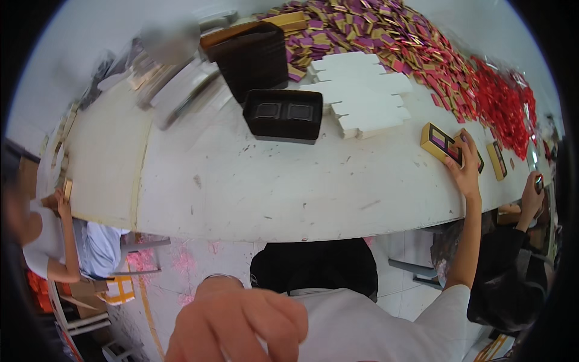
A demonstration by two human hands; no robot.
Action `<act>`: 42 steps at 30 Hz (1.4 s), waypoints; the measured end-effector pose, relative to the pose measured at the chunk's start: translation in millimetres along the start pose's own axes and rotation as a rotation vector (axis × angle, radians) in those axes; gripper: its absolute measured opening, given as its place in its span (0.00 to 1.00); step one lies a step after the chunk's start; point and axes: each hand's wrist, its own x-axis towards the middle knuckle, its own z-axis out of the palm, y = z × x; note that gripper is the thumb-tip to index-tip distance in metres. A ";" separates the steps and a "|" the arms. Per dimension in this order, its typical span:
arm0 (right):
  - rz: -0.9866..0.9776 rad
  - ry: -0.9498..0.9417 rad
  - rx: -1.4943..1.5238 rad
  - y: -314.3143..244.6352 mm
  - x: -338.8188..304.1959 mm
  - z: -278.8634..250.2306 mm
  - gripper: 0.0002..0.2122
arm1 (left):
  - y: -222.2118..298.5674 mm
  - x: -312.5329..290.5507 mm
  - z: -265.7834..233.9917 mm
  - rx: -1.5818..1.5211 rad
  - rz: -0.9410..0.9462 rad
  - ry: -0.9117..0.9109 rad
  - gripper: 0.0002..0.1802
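Observation:
My left hand [241, 323] is close to the camera at the bottom, with its fingers curled in. Anything inside it is hidden. At the right of the table my right hand [464, 166] is closed around a small gold box [478, 158], which its fingers partly cover. Right beside it, touching or nearly touching the thumb, lies another gold box [431, 143] with a dark-framed window showing purple and red. A further gold box [497, 160] rests a little to the right of the hand.
A black plastic tray [283, 130] with two recesses stands mid-table, before a tall dark container [253, 57]. Flat white cartons [362, 90] are stacked beside it. Purple, gold and red small packets [374, 30] heap at the back. People sit at left [54, 241] and right [518, 271].

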 end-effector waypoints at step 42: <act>-0.652 0.006 0.442 -231.9 97.5 107.1 0.05 | -1.1 -33.6 -91.9 0.701 -0.399 0.432 0.13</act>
